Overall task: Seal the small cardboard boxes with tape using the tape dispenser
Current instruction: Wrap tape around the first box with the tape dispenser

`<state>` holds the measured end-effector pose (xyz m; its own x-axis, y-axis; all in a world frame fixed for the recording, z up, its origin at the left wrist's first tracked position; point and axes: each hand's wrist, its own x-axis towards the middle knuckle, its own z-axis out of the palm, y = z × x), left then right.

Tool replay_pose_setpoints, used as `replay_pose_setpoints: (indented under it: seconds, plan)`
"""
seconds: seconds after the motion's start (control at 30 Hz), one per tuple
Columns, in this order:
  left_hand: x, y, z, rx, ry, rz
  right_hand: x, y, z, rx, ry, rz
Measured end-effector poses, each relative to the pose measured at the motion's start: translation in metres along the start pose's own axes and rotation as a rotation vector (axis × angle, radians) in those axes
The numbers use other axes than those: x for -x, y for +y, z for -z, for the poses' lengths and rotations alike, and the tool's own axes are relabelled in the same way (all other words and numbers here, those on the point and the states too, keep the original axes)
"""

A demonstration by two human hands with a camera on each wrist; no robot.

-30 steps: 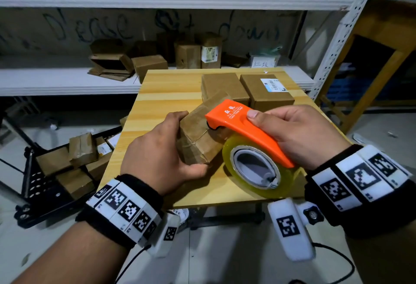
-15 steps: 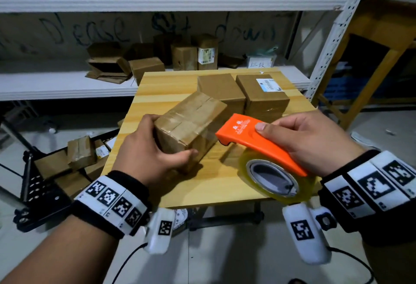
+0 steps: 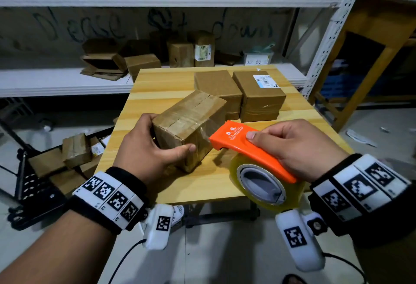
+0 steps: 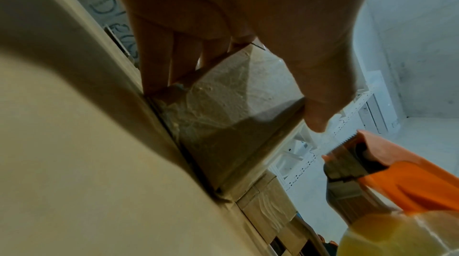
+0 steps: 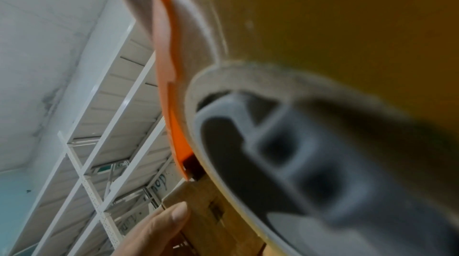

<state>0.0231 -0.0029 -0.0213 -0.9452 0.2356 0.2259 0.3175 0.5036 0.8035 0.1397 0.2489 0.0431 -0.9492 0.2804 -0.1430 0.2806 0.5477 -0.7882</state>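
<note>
My left hand (image 3: 144, 148) grips a small taped cardboard box (image 3: 191, 117) that rests tilted on the wooden table (image 3: 162, 81), thumb on its near side, fingers round the far left corner. The left wrist view shows the box (image 4: 236, 107) between thumb and fingers. My right hand (image 3: 297, 146) holds the orange tape dispenser (image 3: 238, 139) with its clear tape roll (image 3: 265, 184), forefinger lying along the top. The dispenser's front edge sits at the box's right side, and a strip of clear tape runs from it onto the box. In the right wrist view the roll (image 5: 323, 123) fills the frame.
Two more sealed boxes (image 3: 218, 85) (image 3: 258, 94) stand side by side at the back of the table, right behind the held one. A white shelf (image 3: 56, 81) behind carries several boxes. A black cart (image 3: 33, 184) with boxes stands low at the left. A wooden frame (image 3: 371, 58) is at the right.
My left hand turned the box and set it further back on the table. The dispenser came off the box's top and now meets its right side, with tape on the box.
</note>
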Motion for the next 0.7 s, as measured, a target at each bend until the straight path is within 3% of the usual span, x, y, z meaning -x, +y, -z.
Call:
replay_pose_setpoints:
  seconds: [0.3, 0.47, 0.57, 0.7]
  plan:
    - [-0.001, 0.002, 0.005, -0.002, -0.078, 0.026, -0.006, -0.008, -0.002, 0.118, 0.013, -0.041]
    - [0.0, 0.003, 0.008, -0.062, -0.134, -0.13, -0.009, -0.01, -0.004, 0.146, 0.02, -0.056]
    - [-0.001, 0.0, 0.001, -0.139, -0.075, -0.225, -0.011, -0.01, -0.004, 0.171, 0.035, -0.055]
    - [-0.002, 0.002, -0.009, -0.205, 0.034, -0.222, -0.011, -0.012, -0.001, 0.198, 0.041, -0.053]
